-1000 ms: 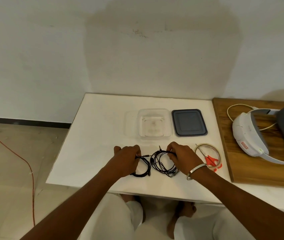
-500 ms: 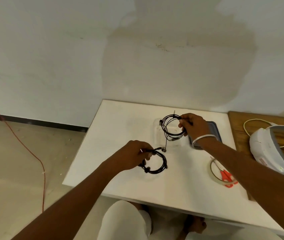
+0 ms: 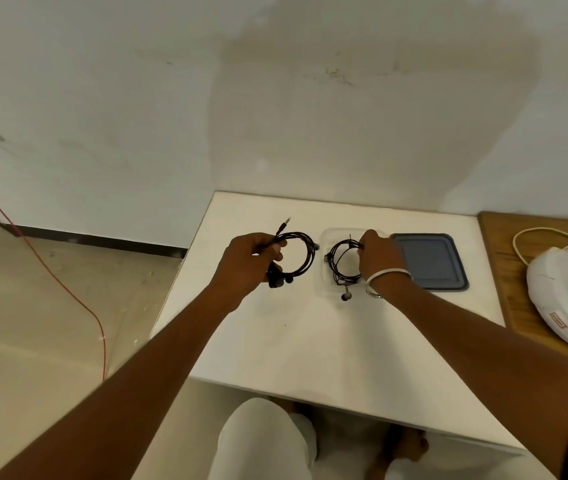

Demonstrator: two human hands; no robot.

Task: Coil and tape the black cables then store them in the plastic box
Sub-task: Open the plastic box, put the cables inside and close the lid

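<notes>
Head view showed the right hand (image 3: 377,258) pinching one coiled cable (image 3: 339,263) directly over the plastic box (image 3: 327,237) near the table's (image 3: 310,341) far edge; the left hand (image 3: 247,263) gripped the other coil (image 3: 301,254), just left of the box

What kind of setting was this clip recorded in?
Probably a plain indoor room set up as a makeshift work corner, not a workshop. A small white table stands against a bare, patchy wall, a headset lies on a wooden surface beside it, and a red cord trails over the floor.
</notes>
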